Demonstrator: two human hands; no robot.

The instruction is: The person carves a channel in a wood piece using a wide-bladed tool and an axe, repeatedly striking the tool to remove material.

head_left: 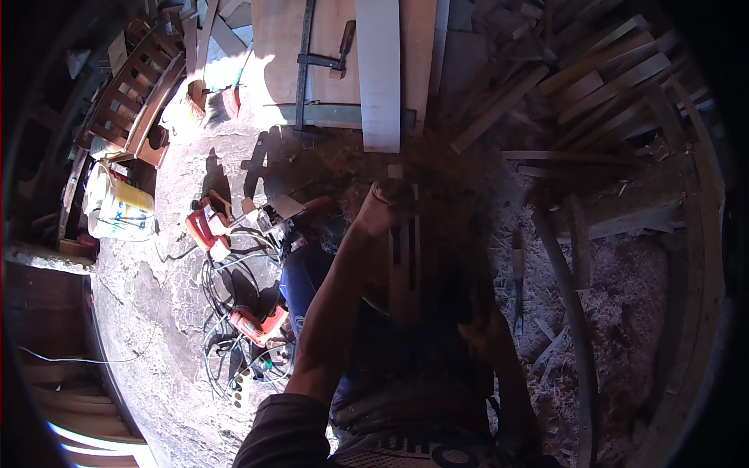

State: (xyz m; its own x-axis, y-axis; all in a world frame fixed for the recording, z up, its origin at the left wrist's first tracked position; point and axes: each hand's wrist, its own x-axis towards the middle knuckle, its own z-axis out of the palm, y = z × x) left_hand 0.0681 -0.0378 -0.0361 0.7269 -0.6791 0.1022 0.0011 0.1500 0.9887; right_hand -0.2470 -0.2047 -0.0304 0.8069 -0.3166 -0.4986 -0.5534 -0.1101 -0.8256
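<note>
My left hand [384, 209] is closed on the far end of a long, narrow wooden piece [402, 288] with a dark slot down its middle. That piece points from my lap toward the boards ahead, and shadow hides its finer shape. Just beyond the hand lies a pale long board [379, 78]. My right hand [477, 334] is low at my right side, near the piece's close end, in deep shadow. Its fingers are too dark to read. A bar clamp [339, 58] rests on wide brown boards [273, 31] left of the pale one.
Two orange-red power tools [257, 324] lie left of me among tangled cables. Farther left are a white bucket [121, 203] and a slatted wooden frame [133, 101]. Stacked timber [608, 70] fills the far right. A slim tool [517, 281] lies among shavings on my right.
</note>
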